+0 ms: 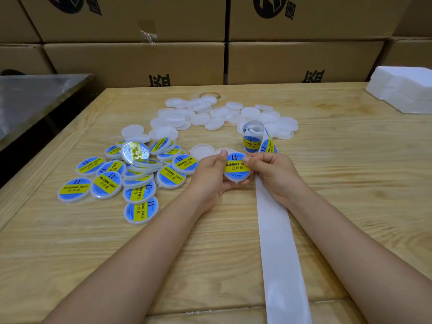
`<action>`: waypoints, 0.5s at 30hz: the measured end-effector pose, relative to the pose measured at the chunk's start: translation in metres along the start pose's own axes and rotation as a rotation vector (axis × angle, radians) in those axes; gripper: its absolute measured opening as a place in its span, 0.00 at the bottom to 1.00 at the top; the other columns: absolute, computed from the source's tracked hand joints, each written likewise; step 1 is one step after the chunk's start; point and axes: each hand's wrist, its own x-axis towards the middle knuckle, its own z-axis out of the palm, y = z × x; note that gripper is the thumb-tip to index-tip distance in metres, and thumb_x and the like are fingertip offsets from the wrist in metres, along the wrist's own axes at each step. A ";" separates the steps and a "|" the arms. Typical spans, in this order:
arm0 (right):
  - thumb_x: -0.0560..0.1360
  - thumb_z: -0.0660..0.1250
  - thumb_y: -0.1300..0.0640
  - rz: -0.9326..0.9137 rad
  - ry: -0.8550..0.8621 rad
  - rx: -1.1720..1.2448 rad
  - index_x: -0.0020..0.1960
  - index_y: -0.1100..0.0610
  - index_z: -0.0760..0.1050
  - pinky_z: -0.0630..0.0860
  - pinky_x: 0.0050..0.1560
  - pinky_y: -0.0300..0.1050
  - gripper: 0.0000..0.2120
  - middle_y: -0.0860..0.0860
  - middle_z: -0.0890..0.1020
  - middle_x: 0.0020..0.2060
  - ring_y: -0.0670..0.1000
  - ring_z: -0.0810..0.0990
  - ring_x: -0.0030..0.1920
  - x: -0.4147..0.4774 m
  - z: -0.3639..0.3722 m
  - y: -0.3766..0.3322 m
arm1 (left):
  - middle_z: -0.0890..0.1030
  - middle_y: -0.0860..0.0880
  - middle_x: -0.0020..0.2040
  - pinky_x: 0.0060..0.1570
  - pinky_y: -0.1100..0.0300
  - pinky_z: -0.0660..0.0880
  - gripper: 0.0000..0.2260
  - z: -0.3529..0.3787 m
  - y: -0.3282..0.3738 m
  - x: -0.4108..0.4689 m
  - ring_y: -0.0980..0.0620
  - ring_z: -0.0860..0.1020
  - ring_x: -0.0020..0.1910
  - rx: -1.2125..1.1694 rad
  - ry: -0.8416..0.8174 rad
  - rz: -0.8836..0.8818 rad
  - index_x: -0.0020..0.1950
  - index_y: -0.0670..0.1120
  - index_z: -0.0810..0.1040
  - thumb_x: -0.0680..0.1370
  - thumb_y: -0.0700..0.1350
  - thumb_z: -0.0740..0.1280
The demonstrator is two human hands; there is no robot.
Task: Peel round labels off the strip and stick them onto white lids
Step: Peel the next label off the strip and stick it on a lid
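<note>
Between both hands I hold a white lid (236,176) with a blue and yellow round label (236,165) on its top. My left hand (210,176) cups the lid from the left and below, thumb on its upper edge. My right hand (272,170) pinches the label's right side with thumb and fingers. The label strip's roll (253,136) stands just behind my hands, with one label (268,147) showing on it. Its bare white backing (278,242) trails toward me under my right wrist. Blank white lids (210,115) lie heaped at the back.
Several labelled lids (131,181) lie piled on the wooden table (350,183) at the left. A white foam stack (404,90) sits at the back right corner. Cardboard boxes (140,59) wall off the far side. A metal surface (32,97) stands to the left.
</note>
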 end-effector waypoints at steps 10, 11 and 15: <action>0.72 0.69 0.68 -0.091 0.073 -0.127 0.32 0.61 0.74 0.77 0.52 0.44 0.11 0.53 0.79 0.38 0.50 0.80 0.46 -0.006 0.005 0.001 | 0.83 0.44 0.37 0.34 0.58 0.81 0.16 0.006 -0.008 0.003 0.50 0.83 0.34 0.124 0.122 0.081 0.44 0.39 0.78 0.83 0.45 0.55; 0.72 0.69 0.68 -0.122 0.080 -0.178 0.33 0.61 0.73 0.78 0.48 0.43 0.11 0.51 0.79 0.38 0.48 0.80 0.42 -0.008 0.006 0.002 | 0.83 0.44 0.37 0.33 0.58 0.81 0.16 0.007 -0.008 0.003 0.50 0.83 0.33 0.126 0.133 0.082 0.44 0.39 0.78 0.83 0.44 0.54; 0.72 0.70 0.63 -0.272 0.138 -0.495 0.34 0.55 0.72 0.76 0.40 0.35 0.11 0.44 0.78 0.37 0.44 0.79 0.37 -0.013 0.012 0.003 | 0.81 0.41 0.37 0.32 0.59 0.80 0.17 0.008 -0.007 0.003 0.50 0.82 0.32 0.109 0.160 0.083 0.42 0.38 0.77 0.83 0.43 0.54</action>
